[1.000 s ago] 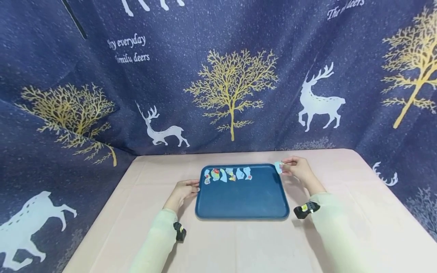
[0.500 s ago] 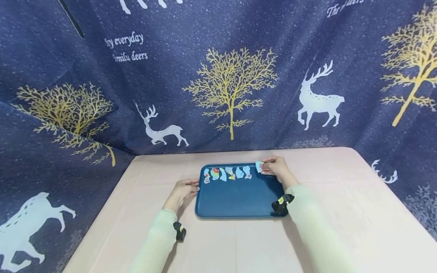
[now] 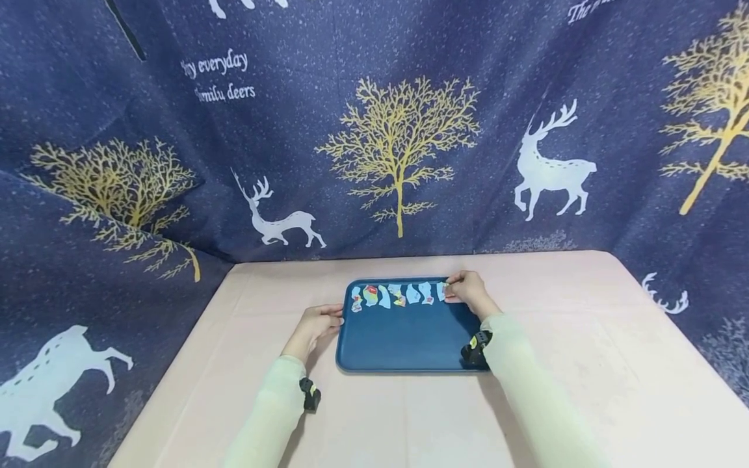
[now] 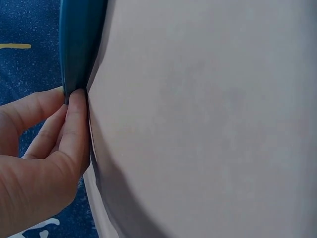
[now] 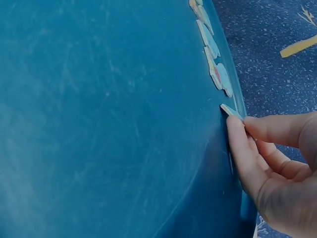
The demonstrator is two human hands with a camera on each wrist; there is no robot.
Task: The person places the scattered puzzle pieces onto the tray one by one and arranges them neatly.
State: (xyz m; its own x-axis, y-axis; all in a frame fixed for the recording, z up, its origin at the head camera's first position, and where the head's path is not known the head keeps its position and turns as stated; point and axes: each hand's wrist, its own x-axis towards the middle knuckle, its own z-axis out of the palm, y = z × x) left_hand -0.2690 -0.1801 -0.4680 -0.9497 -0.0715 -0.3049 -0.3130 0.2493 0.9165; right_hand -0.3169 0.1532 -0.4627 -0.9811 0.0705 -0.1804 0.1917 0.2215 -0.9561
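A dark blue tray (image 3: 404,341) lies on the table. Along its far edge runs a row of several puzzle pieces (image 3: 399,294), light blue with red and yellow print. My left hand (image 3: 314,328) pinches the tray's left rim between thumb and fingers, as the left wrist view shows close up. Over the far right part of the tray, my right hand (image 3: 471,292) holds one light blue puzzle piece (image 5: 231,111) between thumb and fingers. That piece is at the right end of the row, a small gap from its neighbour, and the fingers cover much of it.
A pale pink cloth (image 3: 368,416) covers the table. Behind it hangs a navy curtain (image 3: 292,143) printed with deer and golden trees. Each wrist wears a small black camera, the right one (image 3: 476,348) above the tray's right side.
My right hand has carried its puzzle piece leftward from the tray's far right corner, then lowered it beside the row. The left hand has stayed on the rim.
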